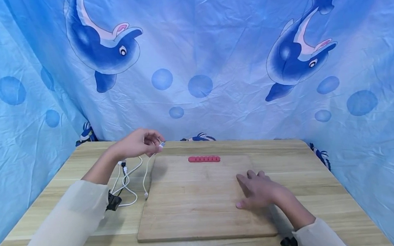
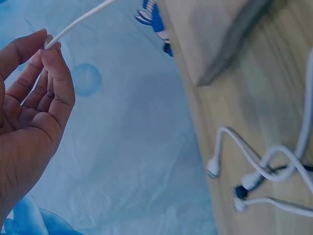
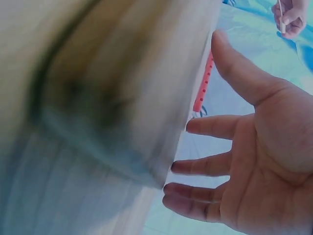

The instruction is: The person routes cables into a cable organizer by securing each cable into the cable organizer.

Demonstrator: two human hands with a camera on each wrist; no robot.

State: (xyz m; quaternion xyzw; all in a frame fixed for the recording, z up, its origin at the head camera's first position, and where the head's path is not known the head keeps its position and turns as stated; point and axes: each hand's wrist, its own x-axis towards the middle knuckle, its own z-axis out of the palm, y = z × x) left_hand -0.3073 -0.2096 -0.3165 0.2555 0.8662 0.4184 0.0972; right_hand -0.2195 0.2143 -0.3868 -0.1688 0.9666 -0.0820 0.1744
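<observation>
Raised over the board's far left corner, my left hand (image 1: 137,143) pinches a white USB cable (image 1: 147,171) close to its plug (image 1: 162,144). The rest of that cable hangs down, its other end at the board's left edge. In the left wrist view the white cord (image 2: 80,20) runs out from between thumb and fingertips. My right hand (image 1: 259,190) is low over the right side of a wooden board (image 1: 192,207), fingers spread and holding nothing. A red cable-holder strip (image 1: 204,159) with a row of notches lies along the board's far edge.
Left of the board, several white and black cables (image 1: 127,187) lie in a loose tangle on the wooden table (image 1: 327,213). A blue curtain (image 1: 237,108) with dolphin prints hangs behind and at both sides of the table.
</observation>
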